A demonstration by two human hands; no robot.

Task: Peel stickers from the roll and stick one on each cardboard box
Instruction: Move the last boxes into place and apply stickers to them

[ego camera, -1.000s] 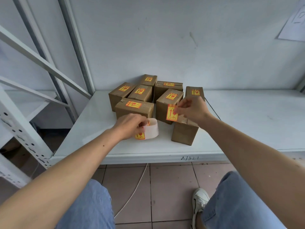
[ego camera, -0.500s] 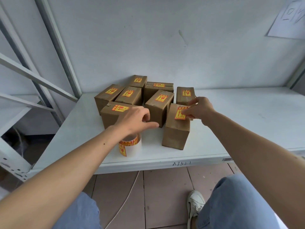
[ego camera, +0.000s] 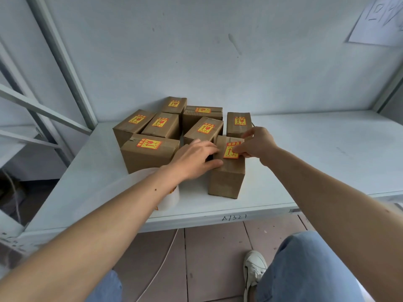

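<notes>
A small cardboard box (ego camera: pixel 226 179) stands upright near the front of the white shelf (ego camera: pixel 316 162). A yellow and red sticker (ego camera: pixel 229 151) lies on its top. My right hand (ego camera: pixel 256 143) pinches the sticker's right edge with thumb and forefinger against the box top. My left hand (ego camera: pixel 195 160) grips the box's upper left edge, thumb on the side and fingers over the top. The white sticker roll (ego camera: pixel 170 196) sits on the shelf, partly hidden under my left forearm.
Several more cardboard boxes (ego camera: pixel 150 158) stand grouped behind and to the left, each with a sticker on top. Metal rack struts (ego camera: pixel 43 110) rise at the left. A paper sheet (ego camera: pixel 379 20) hangs on the wall. My legs and one shoe (ego camera: pixel 254 271) are below the shelf.
My left hand let go of the roll, which now rests on the shelf, and moved right onto the near box. My right hand brought the sticker down flat on the box top.
</notes>
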